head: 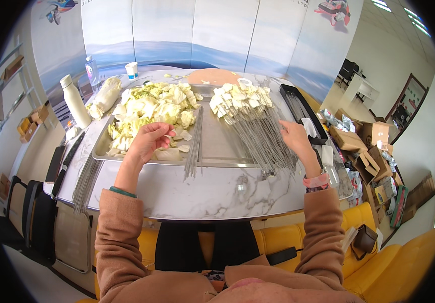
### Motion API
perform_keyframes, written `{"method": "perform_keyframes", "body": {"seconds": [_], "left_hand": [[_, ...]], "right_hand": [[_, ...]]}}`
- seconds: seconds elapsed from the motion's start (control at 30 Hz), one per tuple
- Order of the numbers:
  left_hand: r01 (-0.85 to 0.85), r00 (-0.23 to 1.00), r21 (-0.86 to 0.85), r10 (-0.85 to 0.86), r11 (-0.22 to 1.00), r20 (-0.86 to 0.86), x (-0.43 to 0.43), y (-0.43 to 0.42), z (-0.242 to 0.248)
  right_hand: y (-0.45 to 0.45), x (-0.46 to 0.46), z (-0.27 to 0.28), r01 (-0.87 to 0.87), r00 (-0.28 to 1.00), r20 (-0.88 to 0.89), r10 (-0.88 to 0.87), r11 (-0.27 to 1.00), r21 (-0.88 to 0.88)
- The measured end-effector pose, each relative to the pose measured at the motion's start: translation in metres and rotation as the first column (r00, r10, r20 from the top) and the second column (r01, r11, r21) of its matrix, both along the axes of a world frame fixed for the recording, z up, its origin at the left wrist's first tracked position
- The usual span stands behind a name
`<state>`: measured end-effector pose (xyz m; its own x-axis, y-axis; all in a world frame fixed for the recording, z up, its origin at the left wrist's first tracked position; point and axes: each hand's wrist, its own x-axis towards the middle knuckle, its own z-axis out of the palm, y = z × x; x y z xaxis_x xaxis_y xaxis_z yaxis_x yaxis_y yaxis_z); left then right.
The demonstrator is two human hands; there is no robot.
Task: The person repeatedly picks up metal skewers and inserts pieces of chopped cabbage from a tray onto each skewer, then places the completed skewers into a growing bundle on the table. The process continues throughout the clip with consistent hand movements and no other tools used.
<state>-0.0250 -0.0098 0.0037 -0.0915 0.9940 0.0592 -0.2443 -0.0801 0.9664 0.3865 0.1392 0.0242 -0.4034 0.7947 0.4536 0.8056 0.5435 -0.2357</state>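
Observation:
My left hand (152, 142), fingers curled, hovers over the near left of a metal tray (227, 160), close to a heap of torn cabbage leaves (157, 102); whether it pinches something small I cannot tell. At the tray's right lie many thin metal skewers (257, 132) with cabbage pieces (240, 99) on their far ends. Beside their right edge is my right hand (291, 136), index finger extended, with nothing visible in it. Bare skewers (194, 144) rest across the tray's middle near edge.
On the left are a kitchen knife (68, 163), more skewers (88, 181), a white bottle (75, 102), a whole cabbage (105, 96), a plastic bottle (92, 72) and a paper cup (132, 71). A round board (213, 75) lies behind the tray, a black box (318, 139) right.

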Motion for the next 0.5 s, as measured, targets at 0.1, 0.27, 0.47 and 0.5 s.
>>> {"method": "perform_keyframes", "body": {"seconds": [0.1,0.27,0.47,0.5], "left_hand": [[0.000,1.000,-0.003,0.000,1.000,0.000,0.000,-0.002,-0.001],[0.011,1.000,-0.004,-0.011,1.000,-0.008,0.001,0.000,0.000],[0.011,1.000,-0.016,-0.011,1.000,-0.012,0.000,-0.001,0.000],[0.005,1.000,-0.018,-0.006,1.000,-0.013,-0.001,-0.001,0.000]], "right_hand": [[-0.011,0.000,0.003,0.002,0.999,-0.049,-0.003,1.000,-0.026],[-0.010,0.011,-0.008,-0.020,0.998,-0.061,0.028,0.993,0.114],[-0.019,0.005,-0.004,0.081,0.996,-0.033,-0.077,0.985,0.151],[-0.022,0.003,-0.002,0.098,0.995,-0.046,-0.092,0.981,0.165]]}}
